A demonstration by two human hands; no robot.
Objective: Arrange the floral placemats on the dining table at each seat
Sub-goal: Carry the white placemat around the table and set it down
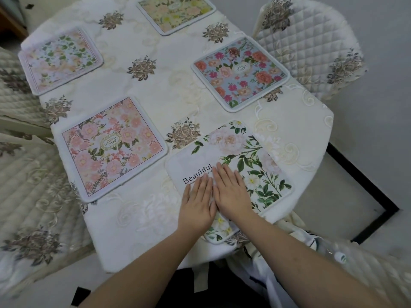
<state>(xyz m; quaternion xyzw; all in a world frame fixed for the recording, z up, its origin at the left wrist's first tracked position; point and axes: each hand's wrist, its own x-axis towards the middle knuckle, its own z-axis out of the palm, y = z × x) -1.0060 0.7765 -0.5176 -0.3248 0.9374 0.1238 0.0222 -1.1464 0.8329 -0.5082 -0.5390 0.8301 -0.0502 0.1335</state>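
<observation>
Head view showed four mats (112,147) already laid beyond the fingers (222,174), which lay straight, pressing a fifth mat (251,156) flat, seemingly the last.

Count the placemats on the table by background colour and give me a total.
Pink placemats: 1
Blue placemats: 1
White placemats: 1
Pale lilac placemats: 1
Cream-yellow placemats: 1
Total: 5
</observation>
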